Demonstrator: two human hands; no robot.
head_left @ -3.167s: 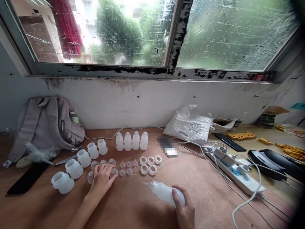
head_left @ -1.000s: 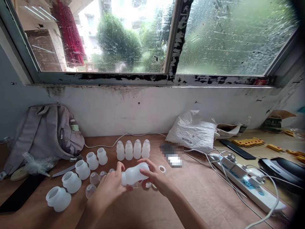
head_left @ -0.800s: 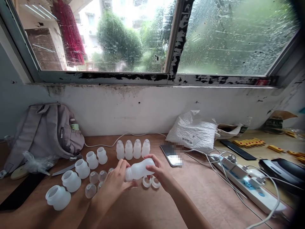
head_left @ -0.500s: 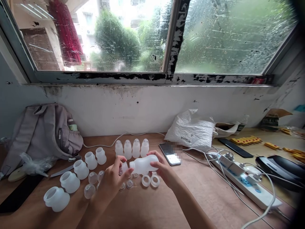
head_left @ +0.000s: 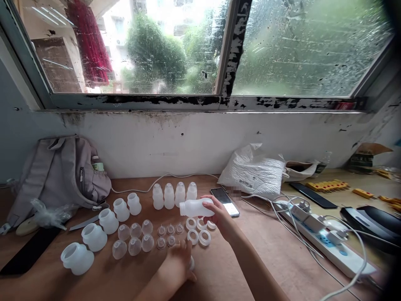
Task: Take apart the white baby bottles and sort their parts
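My right hand (head_left: pixel 216 215) is closed around the base end of a frosted white baby bottle (head_left: pixel 194 207). The bottle lies sideways above the table, its uncapped mouth pointing left. My left hand (head_left: pixel 177 263) is low over the table, fingers and thumb curled about a small pale round part, apparently a bottle collar ring (head_left: pixel 191 263), mostly hidden by the hand. Just beyond it are several clear nipples (head_left: pixel 161 230). White collar rings (head_left: pixel 204 238) lie right of these, below the held bottle. Clear dome caps (head_left: pixel 134 246) stand in two rows to the left.
Several open bottles (head_left: pixel 108 221) stand in a slanting line at left; capped bottles (head_left: pixel 169 195) stand at the back. A phone (head_left: pixel 226 201), a plastic bag (head_left: pixel 253 171), a power strip (head_left: pixel 326 238) with cables are on the right. A backpack (head_left: pixel 62 175) sits at left.
My left hand has moved from the bottle's mouth down toward the table's near side, taking the small round part along. The bottle's mouth is exposed, and my right hand has shifted slightly right.
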